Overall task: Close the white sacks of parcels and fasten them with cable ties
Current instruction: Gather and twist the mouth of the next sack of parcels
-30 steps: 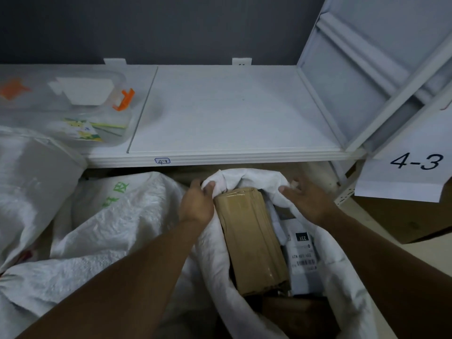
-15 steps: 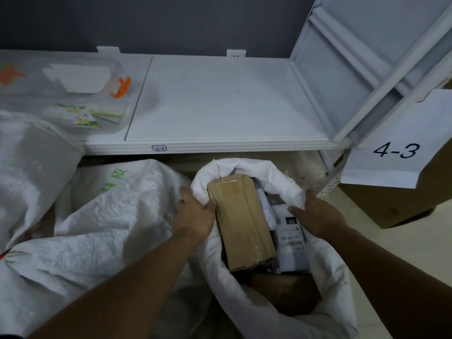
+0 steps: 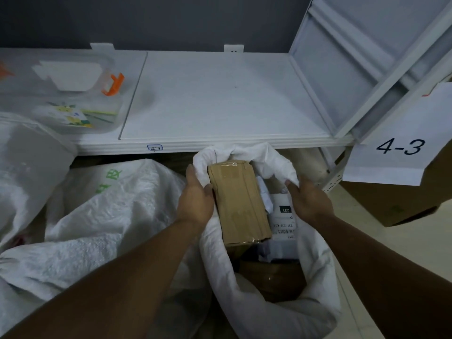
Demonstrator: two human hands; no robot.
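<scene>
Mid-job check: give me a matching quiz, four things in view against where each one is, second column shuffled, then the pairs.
Things:
1 brown parcel
2 clear box
3 sheet marked 4-3
4 left hand

Places:
A on the shelf, far left
B at far right, past the shelf's end
C sticking out of the open sack
D holding the sack's left rim

Pairs: 1-C, 2-A, 3-B, 4-D
</scene>
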